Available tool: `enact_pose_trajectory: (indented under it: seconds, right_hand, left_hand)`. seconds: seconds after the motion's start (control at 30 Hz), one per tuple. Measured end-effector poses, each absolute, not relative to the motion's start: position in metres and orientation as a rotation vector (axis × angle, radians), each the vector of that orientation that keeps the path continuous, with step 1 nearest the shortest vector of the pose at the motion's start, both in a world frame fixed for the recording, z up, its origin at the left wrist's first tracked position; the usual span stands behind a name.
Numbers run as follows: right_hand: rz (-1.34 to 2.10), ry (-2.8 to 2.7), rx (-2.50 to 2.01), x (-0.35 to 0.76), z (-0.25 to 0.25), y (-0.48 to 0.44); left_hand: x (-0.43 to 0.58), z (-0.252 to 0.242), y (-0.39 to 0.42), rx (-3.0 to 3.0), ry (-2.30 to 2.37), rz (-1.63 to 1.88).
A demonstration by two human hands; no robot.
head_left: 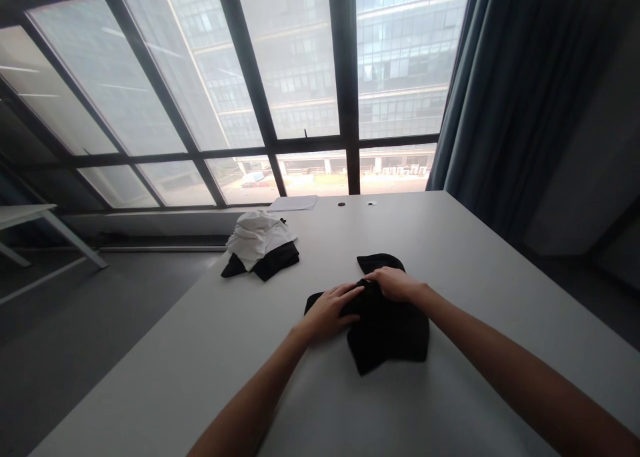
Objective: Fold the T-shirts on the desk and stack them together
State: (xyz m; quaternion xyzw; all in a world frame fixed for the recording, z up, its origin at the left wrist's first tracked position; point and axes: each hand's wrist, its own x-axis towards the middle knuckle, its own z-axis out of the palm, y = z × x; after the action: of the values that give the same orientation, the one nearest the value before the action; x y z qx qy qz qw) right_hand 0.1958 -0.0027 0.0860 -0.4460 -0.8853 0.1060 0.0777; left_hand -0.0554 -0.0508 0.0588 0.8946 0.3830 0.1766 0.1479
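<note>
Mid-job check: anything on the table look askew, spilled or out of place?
Nothing spilled or damaged. The black fabric garment under the left hand and right hand lies rumpled. The crumpled white and black clothes pile sits right at the left edge of the white table.

The black garment at centre frame is soft, matt, creased cloth. The table looks smooth and matt. Left of centre, the pile is crumpled cloth. The curtain at upper right is matt fabric, and the window is glossy glass.
</note>
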Motion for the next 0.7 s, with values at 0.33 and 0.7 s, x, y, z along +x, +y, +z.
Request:
enact_pose_trajectory:
  seconds: [0.33,0.7]
  right_hand:
    - [0.342,-2.547,-1.673,0.248,0.102,0.001]
    - [-0.262,-1.594,-1.414,0.221,0.284,0.134]
  left_hand:
    - [-0.116,0.077,-0.027,1.983,1.088,0.614]
    - [-0.044,0.254,0.121,1.301,1.218,1.895]
